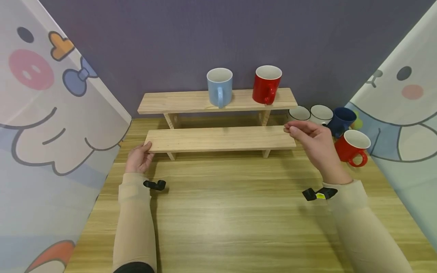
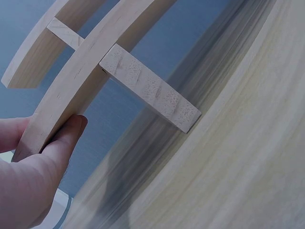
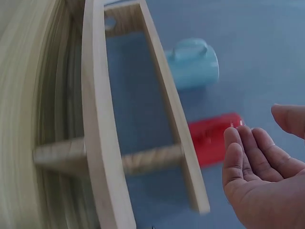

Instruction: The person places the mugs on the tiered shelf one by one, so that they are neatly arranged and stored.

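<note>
A two-tier wooden shelf (image 1: 222, 139) stands on the table, its lower board nearer me. My left hand (image 1: 138, 158) grips the left end of that lower board; the left wrist view shows the thumb on one face and fingers on the other. Near the board's right end hovers my right hand (image 1: 315, 146), fingers loosely bent. In the right wrist view this hand (image 3: 267, 167) holds nothing and is apart from the wood. On the upper board stand a light blue mug (image 1: 212, 93) and a red mug (image 1: 262, 88), handles facing me.
Right of the shelf, two white mugs with dark rims (image 1: 321, 113), a dark blue mug (image 1: 342, 117) and another red mug (image 1: 348, 148) stand on the wood-grain table (image 1: 225, 212). A grey wall (image 1: 170, 45) rises behind; cartoon-printed panels (image 1: 37, 125) flank both sides.
</note>
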Demonstrator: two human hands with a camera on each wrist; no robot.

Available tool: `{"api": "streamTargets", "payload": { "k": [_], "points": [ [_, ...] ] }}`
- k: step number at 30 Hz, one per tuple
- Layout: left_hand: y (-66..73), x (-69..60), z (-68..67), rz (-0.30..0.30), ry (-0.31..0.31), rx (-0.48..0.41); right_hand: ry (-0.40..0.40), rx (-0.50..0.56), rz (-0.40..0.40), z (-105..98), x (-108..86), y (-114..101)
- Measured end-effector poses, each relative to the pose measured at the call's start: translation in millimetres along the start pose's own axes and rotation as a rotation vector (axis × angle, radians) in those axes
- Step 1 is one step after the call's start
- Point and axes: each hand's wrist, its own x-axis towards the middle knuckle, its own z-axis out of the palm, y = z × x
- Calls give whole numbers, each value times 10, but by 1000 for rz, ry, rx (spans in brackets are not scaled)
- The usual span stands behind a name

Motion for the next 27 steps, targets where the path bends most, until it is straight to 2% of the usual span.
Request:
{"api": "streamTargets", "payload": {
  "k": [10,17,18,20,23,25,27],
  "points": [
    [4,-1,24,-6,19,4,95,-33,39,-513,-158,179],
    [17,-10,24,-8,21,1,173,-211,98,-775,-245,273],
    [15,-11,25,-9,22,-3,184,-208,93,-813,-254,289],
    [12,-11,27,-9,27,-4,206,-132,99,-898,-285,332],
    [7,-5,28,-12,35,-6,243,-127,129,-1050,-356,404],
    [9,-1,28,-11,36,0,269,-155,168,-1161,-401,457],
    [12,0,28,-10,37,2,298,-250,209,-1277,-440,506]
  ]
}}
